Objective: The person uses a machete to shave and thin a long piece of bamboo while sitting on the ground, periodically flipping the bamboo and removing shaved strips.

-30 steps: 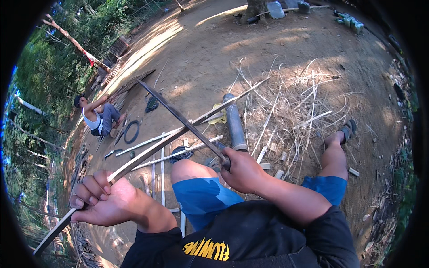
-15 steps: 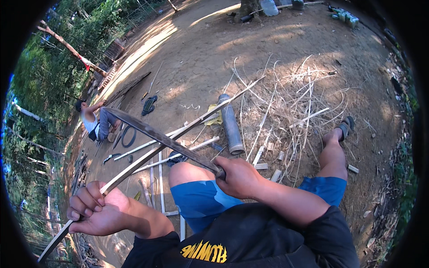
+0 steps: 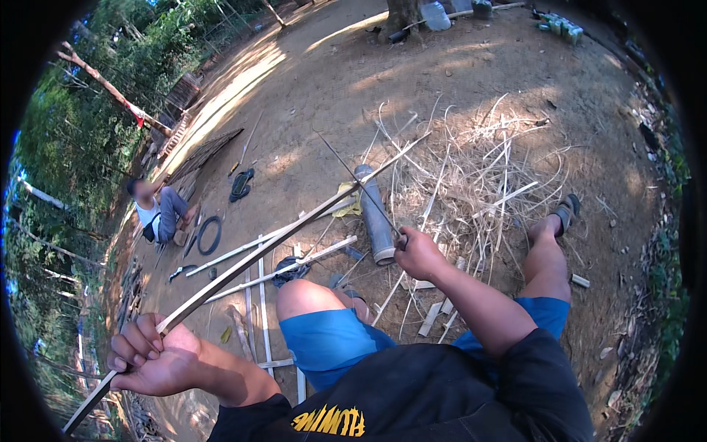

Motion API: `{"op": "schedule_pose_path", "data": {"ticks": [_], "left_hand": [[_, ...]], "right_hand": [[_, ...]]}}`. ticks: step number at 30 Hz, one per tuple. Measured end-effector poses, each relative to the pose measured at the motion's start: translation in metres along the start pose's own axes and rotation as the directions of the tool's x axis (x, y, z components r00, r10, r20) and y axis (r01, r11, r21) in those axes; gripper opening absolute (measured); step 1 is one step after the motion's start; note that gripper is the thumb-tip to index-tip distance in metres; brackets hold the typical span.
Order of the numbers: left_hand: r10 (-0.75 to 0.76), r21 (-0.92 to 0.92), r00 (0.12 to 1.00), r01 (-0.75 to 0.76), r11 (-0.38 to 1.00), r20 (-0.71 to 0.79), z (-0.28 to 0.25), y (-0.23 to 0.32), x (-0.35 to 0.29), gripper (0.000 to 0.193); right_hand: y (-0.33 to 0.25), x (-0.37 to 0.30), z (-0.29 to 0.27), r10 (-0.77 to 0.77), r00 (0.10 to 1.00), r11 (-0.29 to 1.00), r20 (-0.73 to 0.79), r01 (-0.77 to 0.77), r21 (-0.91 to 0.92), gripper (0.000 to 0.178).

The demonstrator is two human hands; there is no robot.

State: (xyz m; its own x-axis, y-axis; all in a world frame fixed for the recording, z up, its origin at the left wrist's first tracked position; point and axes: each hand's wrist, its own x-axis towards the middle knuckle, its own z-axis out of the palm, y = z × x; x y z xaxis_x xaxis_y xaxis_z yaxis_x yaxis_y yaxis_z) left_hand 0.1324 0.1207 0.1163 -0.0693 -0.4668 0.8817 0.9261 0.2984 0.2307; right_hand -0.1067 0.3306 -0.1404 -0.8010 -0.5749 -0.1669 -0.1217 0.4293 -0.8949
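Note:
My left hand [image 3: 158, 357] is closed around a long, thin bamboo strip [image 3: 250, 261]. The strip slants from the lower left up toward the middle, its lower end running out past my fist. In my right hand [image 3: 423, 254] is the handle of a machete [image 3: 340, 158], seen nearly edge-on as a thin dark line. Its blade crosses the strip near the strip's far end; whether they touch I cannot tell. Beyond them a thick bamboo tube [image 3: 377, 230] lies on the ground, partly covered by blade and strip.
Thin shavings [image 3: 479, 166] are heaped right of the tube. Several pale strips [image 3: 302, 256] lie by my bent knee, near a black bag [image 3: 289, 272]. A person [image 3: 158, 210] sits at the left near a black ring [image 3: 209, 234]. Sandals [image 3: 241, 186] lie farther off.
My right hand has moved away and to the right with the machete. The blade turned from broadside to edge-on and now crosses the strip farther out. My left hand stays nearly in place.

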Motion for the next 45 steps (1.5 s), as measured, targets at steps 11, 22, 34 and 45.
{"op": "schedule_pose_path", "data": {"ticks": [11, 22, 34, 45], "left_hand": [[0.049, 0.134, 0.969, -0.017, 0.991, -0.240, 0.013, -0.009, 0.010, 0.049], [0.039, 0.026, 0.974, -0.034, 0.999, -0.224, -0.008, -0.011, 0.034, 0.049], [-0.200, 0.090, 0.889, 0.258, 0.962, -0.412, -0.016, -0.204, -0.108, 0.072], [-0.193, 0.090, 0.970, 0.208, 0.974, -0.145, 0.014, -0.077, 0.006, 0.052]], "right_hand": [[0.032, 0.039, 0.001, -0.017, 0.999, 1.000, -0.042, 0.016, -0.007, 0.039], [0.053, 0.095, -0.018, 0.019, 0.998, 0.992, -0.060, -0.027, -0.127, 0.031], [0.029, 0.101, -0.007, 0.060, 0.998, 0.986, -0.001, -0.060, -0.155, 0.037], [-0.046, -0.017, 0.015, -0.175, 0.978, 0.984, 0.116, 0.176, 0.008, 0.026]]}}
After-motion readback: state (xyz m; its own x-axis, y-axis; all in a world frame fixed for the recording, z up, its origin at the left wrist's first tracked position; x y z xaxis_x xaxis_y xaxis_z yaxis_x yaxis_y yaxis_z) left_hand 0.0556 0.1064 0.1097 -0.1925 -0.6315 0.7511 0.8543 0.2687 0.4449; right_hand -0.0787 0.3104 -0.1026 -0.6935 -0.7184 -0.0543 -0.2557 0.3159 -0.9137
